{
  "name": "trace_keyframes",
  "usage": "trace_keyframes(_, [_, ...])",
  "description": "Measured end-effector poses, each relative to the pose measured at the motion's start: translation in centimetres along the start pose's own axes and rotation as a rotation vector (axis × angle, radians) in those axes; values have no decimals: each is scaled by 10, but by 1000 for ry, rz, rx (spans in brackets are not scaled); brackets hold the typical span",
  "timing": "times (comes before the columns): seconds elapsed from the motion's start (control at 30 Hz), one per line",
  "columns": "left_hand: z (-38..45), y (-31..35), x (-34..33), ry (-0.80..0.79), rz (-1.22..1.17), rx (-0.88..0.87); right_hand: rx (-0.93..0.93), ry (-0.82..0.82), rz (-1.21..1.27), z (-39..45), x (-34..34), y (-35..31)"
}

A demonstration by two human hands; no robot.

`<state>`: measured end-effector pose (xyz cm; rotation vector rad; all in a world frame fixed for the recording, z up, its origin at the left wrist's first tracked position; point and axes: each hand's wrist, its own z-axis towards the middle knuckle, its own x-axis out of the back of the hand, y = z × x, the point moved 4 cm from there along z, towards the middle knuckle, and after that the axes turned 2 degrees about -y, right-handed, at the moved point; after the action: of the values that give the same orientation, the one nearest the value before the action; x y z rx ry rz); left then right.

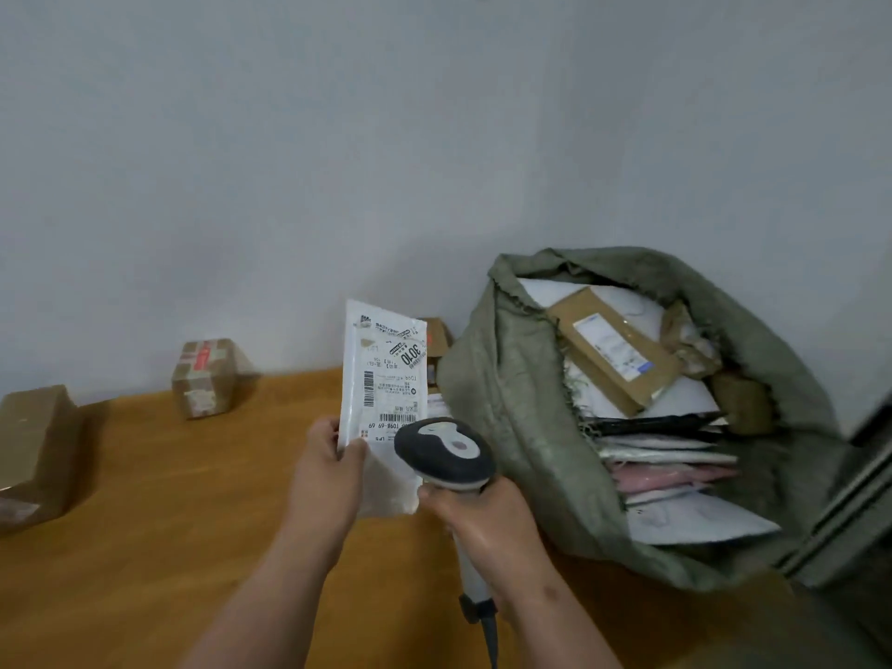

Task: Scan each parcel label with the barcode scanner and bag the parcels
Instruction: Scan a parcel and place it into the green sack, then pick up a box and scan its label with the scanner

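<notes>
While the left hand (pixel 324 468) pinches a flat white parcel (pixel 383 408) by its lower left edge, thumb across the front and fingers behind, the right hand (pixel 485 516) wraps around the handle of a barcode scanner (pixel 444 453), whose dark grey and white head sits just in front of the parcel's lower right corner. One parcel is in hand and one scanner; the parcel stands nearly upright above the wooden table (pixel 169 523), its printed label (pixel 393 383) facing the person, with barcodes visible along the left side and near the bottom. Both forearms reach forward from the bottom of the frame, the left wrist angled up, the right turned so the scanner's head points toward the label. A cable (pixel 490 634) runs down from the base of the scanner's handle.

Just to the right, a single olive-green woven sack (pixel 507 403) slumps open on the table against the wall (pixel 434 137), its mouth folded back. Inside lie a brown cardboard envelope (pixel 610 350) with a white label on top, several white, black and pink mailers stacked below it, and brown wrapped packets at the far side; their exact number cannot be told.

Three more cardboard boxes are on the table: a taped one (pixel 210 376) near the wall, a larger one (pixel 34 451) at the left edge, and a small one (pixel 437 338) partly hidden behind the held parcel.
</notes>
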<state>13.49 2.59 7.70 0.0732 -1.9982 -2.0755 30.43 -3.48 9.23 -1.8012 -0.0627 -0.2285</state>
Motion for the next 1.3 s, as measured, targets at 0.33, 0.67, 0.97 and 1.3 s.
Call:
trace_keyframes(0.33, [-44, 72, -197, -146, 321, -386, 80, 348, 121, -5, 216, 29])
trace_keyframes(0.67, [-68, 79, -298, -281, 527, -806, 46, 677, 278, -13, 323, 65])
trace_keyframes(0.97, [-48, 66, -338, -268, 551, -1103, 12, 680, 283, 4, 328, 79])
trace_keyframes(1.3, [-23, 24, -382, -515, 1049, -766, -56, 526, 247, 48, 350, 78])
